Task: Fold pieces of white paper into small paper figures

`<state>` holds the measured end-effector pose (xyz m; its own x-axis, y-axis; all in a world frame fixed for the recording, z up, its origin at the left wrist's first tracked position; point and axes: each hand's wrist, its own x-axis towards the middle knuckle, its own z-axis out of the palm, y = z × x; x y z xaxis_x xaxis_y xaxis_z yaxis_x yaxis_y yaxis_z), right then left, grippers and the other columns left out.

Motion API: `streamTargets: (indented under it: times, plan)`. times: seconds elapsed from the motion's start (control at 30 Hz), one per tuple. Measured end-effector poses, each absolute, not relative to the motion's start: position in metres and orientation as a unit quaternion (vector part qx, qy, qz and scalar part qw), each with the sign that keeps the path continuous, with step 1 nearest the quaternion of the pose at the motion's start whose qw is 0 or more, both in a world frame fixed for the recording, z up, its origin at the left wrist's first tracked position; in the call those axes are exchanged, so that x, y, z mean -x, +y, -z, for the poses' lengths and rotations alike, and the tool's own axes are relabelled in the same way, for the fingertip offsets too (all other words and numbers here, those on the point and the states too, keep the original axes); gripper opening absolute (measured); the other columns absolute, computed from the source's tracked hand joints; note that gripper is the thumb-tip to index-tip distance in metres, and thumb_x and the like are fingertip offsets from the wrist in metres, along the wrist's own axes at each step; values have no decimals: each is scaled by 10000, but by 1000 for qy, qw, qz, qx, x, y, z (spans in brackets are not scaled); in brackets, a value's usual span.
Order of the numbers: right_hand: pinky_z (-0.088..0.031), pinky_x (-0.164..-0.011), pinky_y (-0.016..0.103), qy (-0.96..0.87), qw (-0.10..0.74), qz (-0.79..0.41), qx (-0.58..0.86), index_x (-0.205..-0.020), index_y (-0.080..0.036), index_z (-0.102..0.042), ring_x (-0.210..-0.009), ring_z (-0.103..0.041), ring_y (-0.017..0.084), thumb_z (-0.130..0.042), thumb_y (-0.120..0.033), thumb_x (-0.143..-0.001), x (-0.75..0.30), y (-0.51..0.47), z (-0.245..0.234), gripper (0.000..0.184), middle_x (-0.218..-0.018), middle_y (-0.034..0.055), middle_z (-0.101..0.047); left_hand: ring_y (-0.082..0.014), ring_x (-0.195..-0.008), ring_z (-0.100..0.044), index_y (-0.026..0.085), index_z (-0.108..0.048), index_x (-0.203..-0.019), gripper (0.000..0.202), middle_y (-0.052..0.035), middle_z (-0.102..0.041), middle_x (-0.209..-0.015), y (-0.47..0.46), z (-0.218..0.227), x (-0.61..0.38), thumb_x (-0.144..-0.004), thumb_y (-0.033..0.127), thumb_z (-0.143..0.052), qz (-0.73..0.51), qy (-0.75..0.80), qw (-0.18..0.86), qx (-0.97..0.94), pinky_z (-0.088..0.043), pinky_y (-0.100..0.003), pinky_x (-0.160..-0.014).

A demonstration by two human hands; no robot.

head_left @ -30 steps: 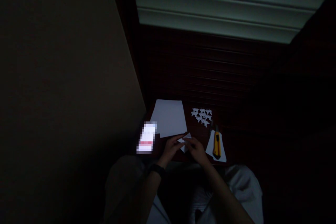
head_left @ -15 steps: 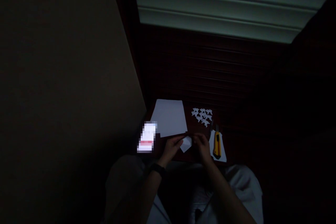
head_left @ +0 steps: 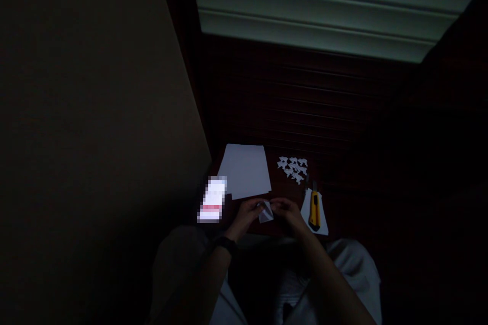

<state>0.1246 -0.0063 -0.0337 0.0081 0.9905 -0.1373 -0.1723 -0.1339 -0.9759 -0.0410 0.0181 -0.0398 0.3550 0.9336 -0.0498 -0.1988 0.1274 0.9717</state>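
Note:
A small folded piece of white paper (head_left: pixel 265 212) sits between my two hands over the near edge of a small dark table (head_left: pixel 284 190). My left hand (head_left: pixel 247 216), with a dark watch on its wrist, pinches the paper's left side. From the right, my right hand (head_left: pixel 290 214) closes its fingers on the same piece. The room is very dim, so the fold itself is hard to make out.
A stack of white sheets (head_left: pixel 246 170) lies at the back left of the table. Several small folded paper shapes (head_left: pixel 293 168) cluster at the back right. A yellow utility knife (head_left: pixel 314 208) rests on a white slip at the right. A lit phone (head_left: pixel 212 199) lies at the left edge.
The paper piece has been folded smaller and my hands have drawn closer together around it; earlier my right hand was apart from it.

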Motion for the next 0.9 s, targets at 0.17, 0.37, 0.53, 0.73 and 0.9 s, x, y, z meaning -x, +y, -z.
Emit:
streamTargets:
  times: [0.17,0.37,0.53,0.73,0.9]
  plan:
    - [-413,-588,265,-403,506,-576,499,-863,-178,-632,-601,-551,145,-702,-285,-563,-127,-4,33,326,-716,18,-629,-170,-741,-585,144,-611,-1025,362,-79,-656,-863,21,46,42,-688,277,-620,-419,371,647,-518,-428,-251,-641]
    - [-406,-577,254,-417,498,-577,496,-856,-166,-629,-600,-540,136,-696,-258,-572,-127,-2,33,306,-715,21,-616,-191,-824,-581,136,-619,-1005,317,-89,-650,-918,21,42,41,-709,245,-595,-420,354,634,-545,-429,-267,-704]
    - [-402,-564,250,-413,495,-574,505,-825,-153,-637,-582,-534,132,-702,-289,-556,-126,1,33,308,-684,21,-616,-191,-814,-586,127,-626,-987,301,-85,-656,-902,20,40,40,-706,230,-591,-419,358,620,-559,-433,-271,-714]
    - [-408,-575,251,-417,482,-589,498,-842,-154,-631,-599,-537,135,-684,-280,-582,-128,0,31,293,-707,22,-617,-188,-776,-593,118,-647,-937,278,-83,-663,-874,22,47,40,-666,164,-602,-422,381,588,-574,-440,-264,-680]
    - [-405,-595,245,-438,475,-588,487,-837,-166,-632,-622,-528,128,-670,-222,-574,-128,-4,22,271,-709,6,-604,-196,-795,-599,127,-657,-913,281,-80,-668,-872,23,51,39,-641,115,-589,-421,388,581,-579,-447,-277,-701]
